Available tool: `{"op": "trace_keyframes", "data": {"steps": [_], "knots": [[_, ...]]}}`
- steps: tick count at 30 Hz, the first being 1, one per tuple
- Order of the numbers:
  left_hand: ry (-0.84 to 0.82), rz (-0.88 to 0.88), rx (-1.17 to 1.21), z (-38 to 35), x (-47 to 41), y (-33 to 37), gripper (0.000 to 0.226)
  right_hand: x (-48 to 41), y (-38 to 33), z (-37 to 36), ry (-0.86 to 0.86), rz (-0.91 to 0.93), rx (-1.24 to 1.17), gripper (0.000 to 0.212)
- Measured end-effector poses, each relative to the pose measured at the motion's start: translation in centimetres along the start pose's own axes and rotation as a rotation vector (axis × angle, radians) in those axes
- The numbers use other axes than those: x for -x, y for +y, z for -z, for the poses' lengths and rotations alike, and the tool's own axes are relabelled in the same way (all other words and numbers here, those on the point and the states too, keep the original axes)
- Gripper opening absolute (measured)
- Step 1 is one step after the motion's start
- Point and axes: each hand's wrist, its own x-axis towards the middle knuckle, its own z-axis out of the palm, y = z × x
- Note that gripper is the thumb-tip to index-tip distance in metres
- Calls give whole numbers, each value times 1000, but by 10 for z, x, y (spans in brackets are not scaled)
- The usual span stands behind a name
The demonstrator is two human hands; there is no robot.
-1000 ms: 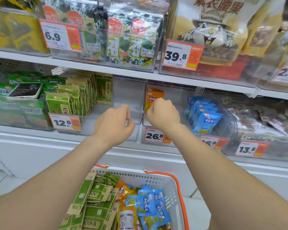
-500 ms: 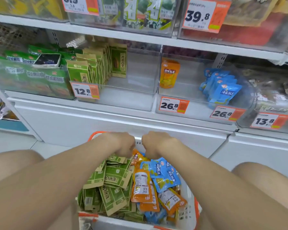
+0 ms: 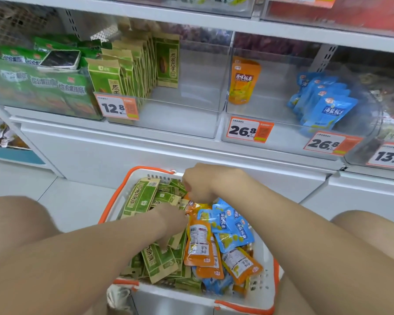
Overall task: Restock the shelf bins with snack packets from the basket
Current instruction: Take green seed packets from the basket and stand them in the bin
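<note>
The white basket (image 3: 267, 281) with an orange rim stands on the floor between my knees. It holds green packets (image 3: 159, 261) on the left, orange packets (image 3: 199, 241) in the middle and blue packets (image 3: 231, 226) on the right. My right hand (image 3: 206, 183) hovers over the far end, its curled fingers pinching the top of an orange packet. My left hand (image 3: 168, 220) is blurred and lies across the green packets, its fingertips near that same packet top. Above, one clear bin (image 3: 168, 126) holds upright green packets, and the bin to its right has a single orange packet (image 3: 243, 81).
Blue packets (image 3: 324, 103) stand in the rounded bin at right. A phone (image 3: 61, 59) lies on green bags in the left bin. Orange price tags (image 3: 249, 130) hang on the bin fronts. A white cabinet front is under the shelf; my knees flank the basket.
Both hands dropped from the shelf bins into the basket. My view tilted down with them, and the hands now touch the packets.
</note>
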Motion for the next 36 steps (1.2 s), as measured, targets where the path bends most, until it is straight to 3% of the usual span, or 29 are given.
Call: {"op": "trace_keyframes", "data": {"steps": [3, 7, 9, 14, 17, 20, 22, 24, 26, 27, 30, 36], "knots": [[54, -34, -14, -2, -3, -3, 91, -1, 5, 0, -28, -25, 7, 13], [194, 41, 453, 24, 9, -18, 77, 8, 18, 10, -90, -68, -17, 12], [249, 53, 687, 37, 14, -33, 77, 12, 29, 15, -80, -94, -68, 29], [458, 56, 1262, 64, 31, -60, 59, 25, 49, 26, 88, -141, -124, 30], [587, 39, 1557, 81, 48, -67, 51, 28, 56, 28, 288, -128, -238, 22], [573, -52, 1976, 88, 58, -75, 54, 28, 54, 34, 501, -64, -410, 6], [569, -116, 2143, 94, 64, -77, 57, 31, 52, 38, 583, -48, -518, 11], [705, 13, 2083, 102, 69, -77, 52, 35, 52, 42, 650, -73, -581, 15], [914, 264, 1867, 113, 77, -72, 51, 38, 55, 44, 734, -111, -597, 18], [1026, 308, 1798, 117, 79, -70, 54, 40, 56, 45, 779, -128, -599, 19], [1229, 172, 1746, 120, 82, -63, 41, 46, 55, 49, 866, -116, -671, 20], [1197, 61, 1988, 129, 87, -65, 37, 59, 51, 58, 860, -61, -1217, 11]]}}
